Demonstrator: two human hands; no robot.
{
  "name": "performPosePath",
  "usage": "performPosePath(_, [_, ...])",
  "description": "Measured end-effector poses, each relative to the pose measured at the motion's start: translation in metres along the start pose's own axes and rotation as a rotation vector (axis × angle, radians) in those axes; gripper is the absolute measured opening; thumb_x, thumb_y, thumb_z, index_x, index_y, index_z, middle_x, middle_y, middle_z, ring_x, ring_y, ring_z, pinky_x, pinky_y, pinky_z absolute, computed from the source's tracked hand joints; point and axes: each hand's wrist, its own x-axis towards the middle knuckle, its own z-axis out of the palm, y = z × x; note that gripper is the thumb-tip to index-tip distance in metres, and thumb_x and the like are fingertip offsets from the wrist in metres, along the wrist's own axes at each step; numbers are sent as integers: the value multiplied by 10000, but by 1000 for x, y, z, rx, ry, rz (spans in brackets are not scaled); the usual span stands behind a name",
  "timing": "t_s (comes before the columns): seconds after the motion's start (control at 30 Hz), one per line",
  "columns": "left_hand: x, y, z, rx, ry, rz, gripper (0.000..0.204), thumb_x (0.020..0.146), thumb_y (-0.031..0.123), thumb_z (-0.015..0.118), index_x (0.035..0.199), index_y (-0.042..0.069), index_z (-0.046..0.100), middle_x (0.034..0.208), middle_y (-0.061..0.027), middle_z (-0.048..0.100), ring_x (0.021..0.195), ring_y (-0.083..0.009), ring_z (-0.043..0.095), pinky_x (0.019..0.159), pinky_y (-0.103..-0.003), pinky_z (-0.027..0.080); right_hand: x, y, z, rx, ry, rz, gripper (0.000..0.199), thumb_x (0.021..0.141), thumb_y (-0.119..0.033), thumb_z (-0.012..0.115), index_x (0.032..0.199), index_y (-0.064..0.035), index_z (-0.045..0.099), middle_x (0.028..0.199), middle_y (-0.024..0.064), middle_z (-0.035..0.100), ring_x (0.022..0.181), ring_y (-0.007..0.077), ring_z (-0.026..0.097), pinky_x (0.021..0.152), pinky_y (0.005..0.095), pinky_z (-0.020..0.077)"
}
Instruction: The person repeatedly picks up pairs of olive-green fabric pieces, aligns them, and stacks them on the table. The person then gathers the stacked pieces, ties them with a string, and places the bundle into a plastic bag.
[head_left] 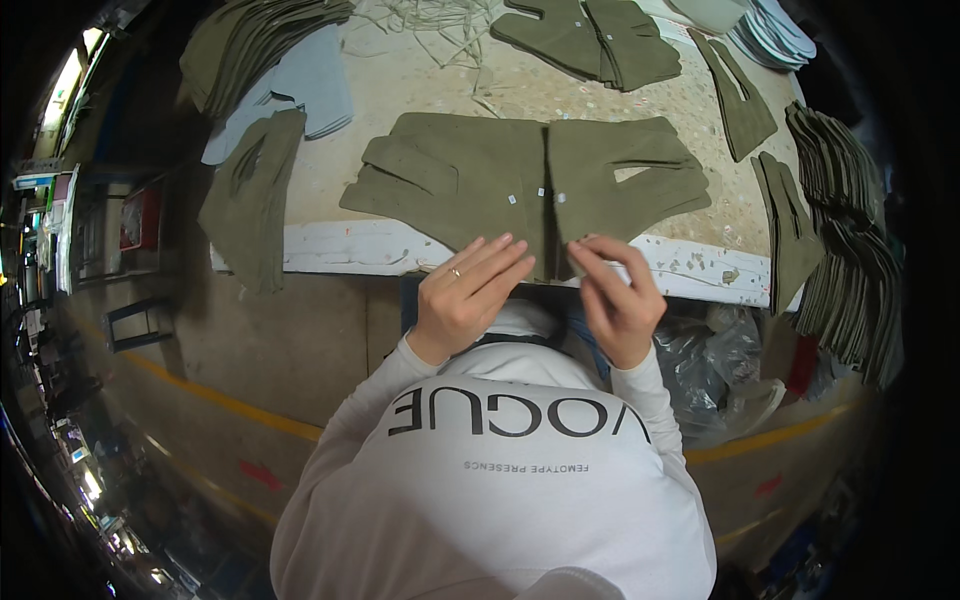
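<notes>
Two stacks of olive-green cut fabric panels lie side by side in front of me, a left stack (450,165) and a right stack (625,150), with a narrow dark gap between them. Each has a slit and small white stickers near its inner edge. My left hand (470,293) lies with fingers stretched over the near inner corner of the left stack; it wears a ring. At the near inner corner of the right stack, my right hand (618,297) has its fingers bent in a pinch. Whatever is between those fingertips is too small to make out.
The worktable (350,245) carries more olive panels (590,45) at the far side and a stack (255,205) over its left edge. Pale blue pieces (310,85) lie far left, thin fabric strips (425,30) at the back. Many olive pieces (845,230) hang at right, above plastic bags (715,365).
</notes>
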Motion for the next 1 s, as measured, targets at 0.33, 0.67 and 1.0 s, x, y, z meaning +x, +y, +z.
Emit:
performPosePath(0.33, [1,-3,-4,10,-31,25,287,745,46,716,1028,77,750,1080,-75,717,1073,-239,675,916,-404,544,-16,-3,16,-22,-100,-111,499,613,50,717,1100,-60,707,1057,117,628,996,305,641,826,383,531])
performPosePath(0.67, [80,-77,-99,-507,583,-632,142,914,157,714,855,48,646,768,42,610,681,-5,489,599,-191,377,-10,-5,16,-86,-134,-94,451,655,-14,718,1101,-73,694,1081,94,613,1010,287,593,852,385,483])
performPosePath(1.0, [77,-43,-93,-139,340,-16,360,768,-113,572,1103,-54,689,1100,-159,705,1051,-273,671,962,-376,508,-15,-3,12,-62,-148,-38,443,675,-38,728,1116,-82,712,1123,104,620,1021,296,580,880,392,486])
